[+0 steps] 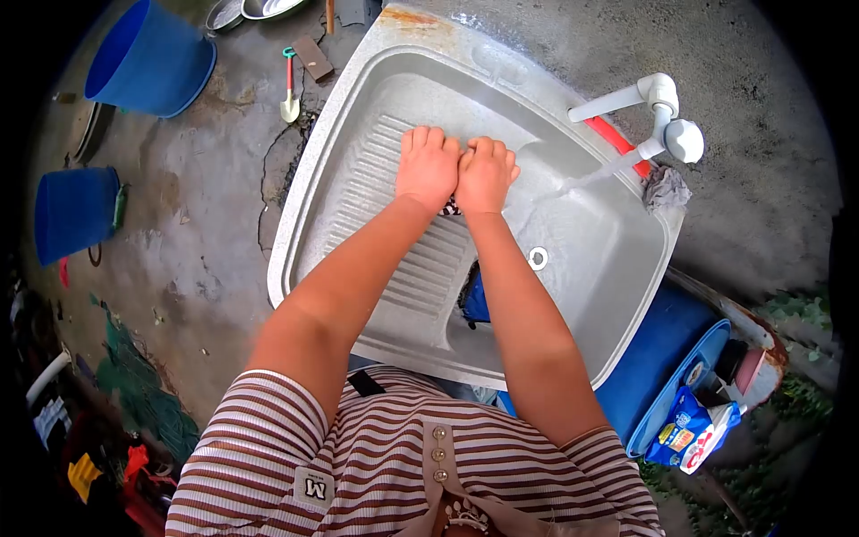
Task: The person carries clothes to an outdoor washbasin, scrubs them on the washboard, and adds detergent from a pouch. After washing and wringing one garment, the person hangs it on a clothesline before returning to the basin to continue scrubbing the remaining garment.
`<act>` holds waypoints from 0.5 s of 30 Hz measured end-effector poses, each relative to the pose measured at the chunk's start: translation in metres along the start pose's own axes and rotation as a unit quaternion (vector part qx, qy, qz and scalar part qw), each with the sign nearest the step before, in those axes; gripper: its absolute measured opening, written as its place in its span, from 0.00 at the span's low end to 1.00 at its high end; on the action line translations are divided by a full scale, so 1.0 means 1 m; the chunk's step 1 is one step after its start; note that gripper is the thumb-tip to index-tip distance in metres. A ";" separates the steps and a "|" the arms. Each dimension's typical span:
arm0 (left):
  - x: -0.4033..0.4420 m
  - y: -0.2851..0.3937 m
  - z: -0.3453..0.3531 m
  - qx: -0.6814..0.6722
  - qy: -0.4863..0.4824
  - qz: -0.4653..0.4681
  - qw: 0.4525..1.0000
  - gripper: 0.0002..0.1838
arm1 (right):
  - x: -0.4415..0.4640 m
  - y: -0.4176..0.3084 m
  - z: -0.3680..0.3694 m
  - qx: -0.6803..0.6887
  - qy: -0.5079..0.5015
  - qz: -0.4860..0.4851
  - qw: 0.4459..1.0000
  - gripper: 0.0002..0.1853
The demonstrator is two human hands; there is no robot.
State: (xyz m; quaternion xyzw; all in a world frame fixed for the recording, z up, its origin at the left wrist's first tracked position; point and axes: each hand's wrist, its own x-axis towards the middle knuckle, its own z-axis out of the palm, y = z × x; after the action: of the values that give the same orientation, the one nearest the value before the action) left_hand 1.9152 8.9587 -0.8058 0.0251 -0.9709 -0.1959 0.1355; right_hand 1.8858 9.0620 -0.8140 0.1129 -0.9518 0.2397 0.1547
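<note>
My left hand (427, 168) and my right hand (484, 175) are side by side over the ribbed washboard of a light grey sink (394, 362). Fingers on both are curled into fists, with the knuckles facing away from me. A scrap of black-and-white patterned cloth (450, 208) pokes out beneath them; the rest is hidden by my hands. Lower in the basin lies a dark blue item (475, 297), partly covered by my right forearm. Water streams from a white pipe tap (660, 98) into the right side of the basin, where a white drain ring (538, 259) shows.
A grey rag (667, 188) hangs on the sink's right corner beside a red tube (616, 143). Below right stands a blue barrel (640, 340) with a blue detergent bag (684, 430). On the left are blue tubs (157, 58) and a toy shovel (289, 89).
</note>
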 end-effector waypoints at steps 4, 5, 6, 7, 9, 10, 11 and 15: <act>-0.077 0.006 -0.035 -0.042 0.042 0.048 0.997 0.08 | -0.085 -0.015 -0.048 0.090 -0.065 -0.061 0.992 0.08; -0.106 0.009 -0.046 -0.069 0.009 0.062 0.996 0.07 | -0.117 -0.017 -0.058 0.132 -0.068 -0.073 0.986 0.08; -0.136 0.011 -0.055 -0.078 -0.018 0.086 0.993 0.06 | -0.141 -0.023 -0.076 0.113 -0.068 -0.102 0.986 0.08; -0.146 0.010 -0.061 -0.083 -0.038 0.110 0.990 0.05 | -0.148 -0.028 -0.081 0.096 -0.063 -0.135 0.984 0.08; -0.131 0.001 -0.051 -0.070 -0.043 0.114 0.990 0.06 | -0.131 -0.020 -0.065 0.110 -0.070 -0.152 0.980 0.08; -0.115 -0.003 -0.043 -0.061 -0.045 0.124 0.989 0.07 | -0.115 -0.013 -0.054 0.117 -0.073 -0.167 0.976 0.08; -0.087 -0.003 -0.033 -0.030 -0.072 0.090 0.993 0.07 | -0.091 -0.007 -0.036 0.102 -0.084 -0.141 0.981 0.09; -0.012 -0.001 0.000 -0.031 0.005 -0.007 0.999 0.08 | -0.006 0.001 -0.010 0.049 -0.018 -0.043 0.998 0.09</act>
State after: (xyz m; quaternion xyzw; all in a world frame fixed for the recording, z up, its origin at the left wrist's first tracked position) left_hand 1.9267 8.9586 -0.8096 0.0284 -0.9634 -0.2268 0.1401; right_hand 1.8937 9.0685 -0.8079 0.1659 -0.9358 0.2767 0.1420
